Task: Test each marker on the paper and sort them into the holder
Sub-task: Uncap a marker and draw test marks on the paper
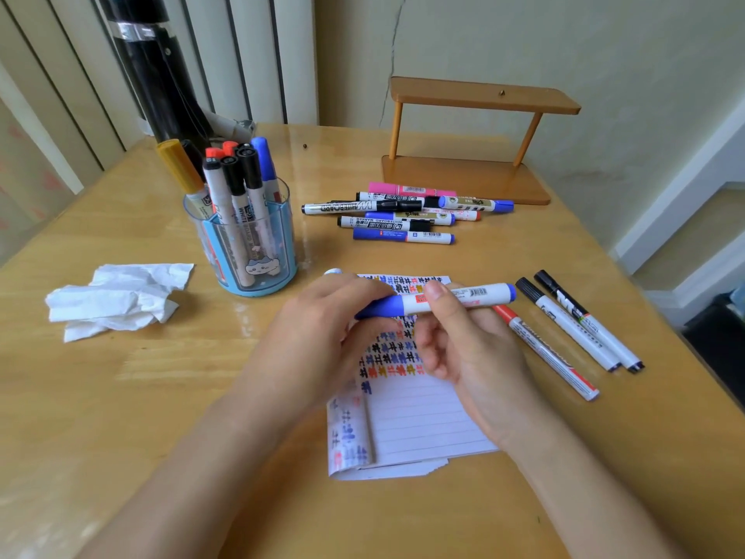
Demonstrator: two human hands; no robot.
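Your left hand curled round the cap end of the blue marker, your right hand pinching its barrel, both above the paper, open tabletop between the paper and the tissue, three markers right of the paper near the table's edge, holder beyond-left of the paper, packed with upright markers.

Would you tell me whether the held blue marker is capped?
Capped: on the blue marker, the cap meets the barrel, no tip showing; left hand grips the cap, right hand the barrel.
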